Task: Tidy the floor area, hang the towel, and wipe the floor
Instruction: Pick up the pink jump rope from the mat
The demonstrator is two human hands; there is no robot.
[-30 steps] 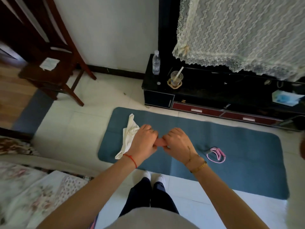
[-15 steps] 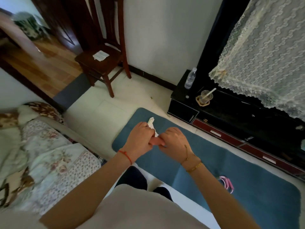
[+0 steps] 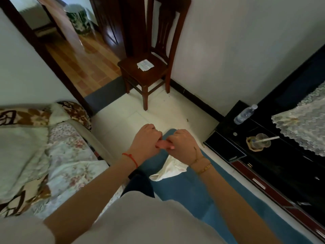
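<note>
Two hands, one towel, one mat.
Left hand point(image 3: 146, 140) and right hand point(image 3: 182, 147) together pinch a small pink object point(image 3: 162, 144) above the blue mat point(image 3: 190, 191), where a crumpled white towel point(image 3: 169, 169) lies.

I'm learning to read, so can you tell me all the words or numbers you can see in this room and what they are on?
No words or numbers can be read here.
Paper on the chair seat: it may have print, too blurred to read.
Water bottle on the black cabinet: no label text shows.
Gold bracelet on the right wrist: marks too small to read.
</note>
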